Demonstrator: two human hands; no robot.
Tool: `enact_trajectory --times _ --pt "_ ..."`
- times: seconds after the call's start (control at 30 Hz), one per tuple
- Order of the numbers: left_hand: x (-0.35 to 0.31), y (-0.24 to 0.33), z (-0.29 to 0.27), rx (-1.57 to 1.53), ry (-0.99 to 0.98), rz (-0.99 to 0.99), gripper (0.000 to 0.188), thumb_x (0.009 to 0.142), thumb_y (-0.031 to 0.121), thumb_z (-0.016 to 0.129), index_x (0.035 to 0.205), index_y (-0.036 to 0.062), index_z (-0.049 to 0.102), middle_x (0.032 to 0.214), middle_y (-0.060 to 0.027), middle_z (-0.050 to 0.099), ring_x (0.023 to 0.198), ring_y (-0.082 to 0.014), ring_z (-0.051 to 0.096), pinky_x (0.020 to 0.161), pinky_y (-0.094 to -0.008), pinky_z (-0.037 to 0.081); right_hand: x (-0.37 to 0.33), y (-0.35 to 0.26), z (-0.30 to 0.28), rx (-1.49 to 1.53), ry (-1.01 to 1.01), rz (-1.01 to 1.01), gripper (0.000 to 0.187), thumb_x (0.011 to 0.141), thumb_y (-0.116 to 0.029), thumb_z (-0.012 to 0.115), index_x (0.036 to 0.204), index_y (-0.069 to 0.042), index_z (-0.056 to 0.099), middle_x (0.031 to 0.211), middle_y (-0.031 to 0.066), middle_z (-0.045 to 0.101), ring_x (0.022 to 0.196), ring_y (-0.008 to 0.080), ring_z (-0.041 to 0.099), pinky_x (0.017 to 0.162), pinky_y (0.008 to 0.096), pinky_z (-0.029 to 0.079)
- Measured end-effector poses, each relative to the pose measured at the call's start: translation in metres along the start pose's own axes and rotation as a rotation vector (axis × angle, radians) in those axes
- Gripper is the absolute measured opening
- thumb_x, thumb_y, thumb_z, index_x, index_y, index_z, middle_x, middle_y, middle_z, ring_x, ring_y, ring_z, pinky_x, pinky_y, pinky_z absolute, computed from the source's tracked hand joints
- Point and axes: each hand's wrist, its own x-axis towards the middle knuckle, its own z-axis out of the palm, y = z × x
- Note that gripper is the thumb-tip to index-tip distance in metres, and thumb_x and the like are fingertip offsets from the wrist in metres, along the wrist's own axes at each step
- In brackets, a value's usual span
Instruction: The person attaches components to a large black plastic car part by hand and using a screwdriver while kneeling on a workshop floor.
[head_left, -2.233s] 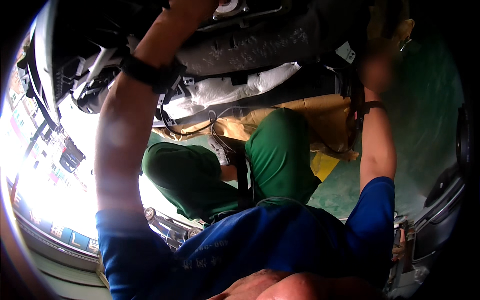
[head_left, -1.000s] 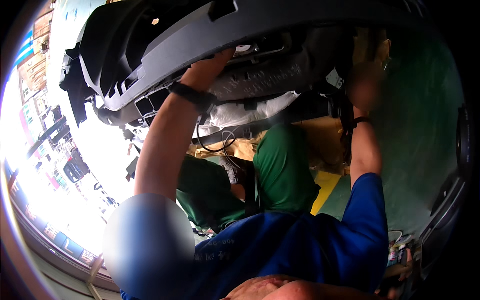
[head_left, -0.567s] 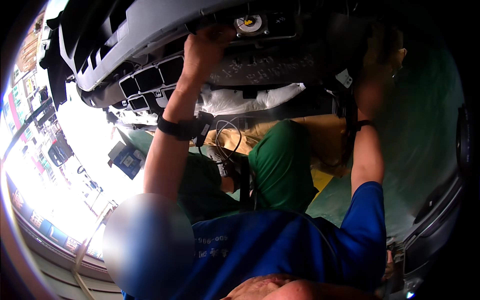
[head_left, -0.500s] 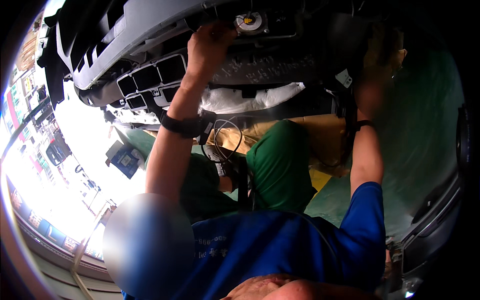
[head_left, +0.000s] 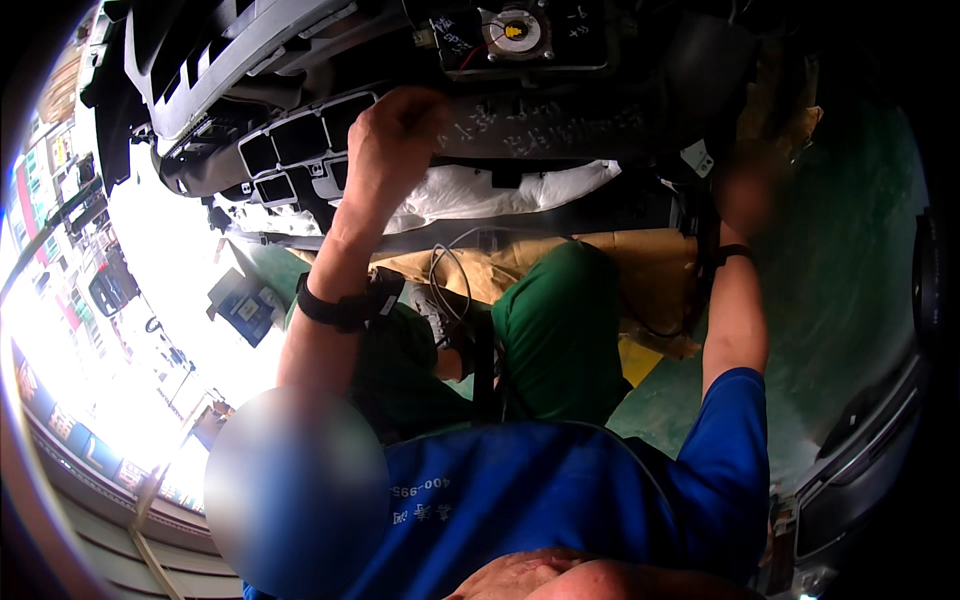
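A large dark dashboard assembly (head_left: 560,130) spans the top of the head view, with faint handwritten marks on it. My left hand (head_left: 390,140), wearing a black wrist strap (head_left: 345,305), is in front of it with fingers curled; whether they hold anything small is lost in shadow. Up and right of that hand, apart from it, sits a round metal part (head_left: 516,32) with a yellow connector and a thin red wire. My right hand (head_left: 748,190) is blurred and dark beside the dashboard's right end, and its fingers cannot be made out.
White padding (head_left: 510,192) runs under the dashboard, with brown paper (head_left: 650,262) below it. A thin cable (head_left: 440,275) loops near my left wrist. A blue box (head_left: 245,308) stands on the floor at left. Black panels (head_left: 850,480) lie at lower right.
My left hand has moved down and left, away from the round metal part, which now shows more fully. My right hand stays near the dashboard's right end. The view has shifted slightly.
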Motion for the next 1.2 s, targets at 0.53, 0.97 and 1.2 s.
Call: enact_trajectory --times 0.53,0.97,1.2 --pt "0.079 0.037 0.029 0.431 0.236 0.227 0.028 0.087 0.036 0.07 0.105 0.0156 0.075 0.092 -0.0122 0.074 0.088 -0.025 0.072 0.079 -0.0338 0.054 0.031 -0.034 -0.065 -0.48 -0.249 -0.163 0.05 0.102 -0.027 0.044 0.145 -0.003 0.038 0.145 0.016 0.044 0.133 0.0264 0.045 0.113 0.0359 0.034" --pt "0.062 -0.004 0.03 -0.14 0.073 0.127 0.041 0.089 0.021 0.072 0.127 0.0088 0.062 0.107 -0.0086 0.071 0.095 -0.0132 0.066 0.081 -0.0267 0.051 0.009 -0.015 -0.019 0.184 -0.151 0.147 0.054 0.103 -0.033 0.045 0.145 -0.002 0.037 0.144 0.0164 0.045 0.132 0.0255 0.046 0.11 0.0365 0.038" --pt "0.059 0.01 0.071 0.003 0.07 0.308 0.027 0.087 0.019 0.07 0.112 0.0099 0.07 0.097 -0.0113 0.071 0.086 -0.0239 0.07 0.077 -0.0313 0.055 0.001 -0.006 -0.007 0.338 0.005 0.134 0.052 0.101 -0.033 0.048 0.143 -0.003 0.042 0.14 0.0175 0.049 0.126 0.0277 0.052 0.104 0.0372 0.044"
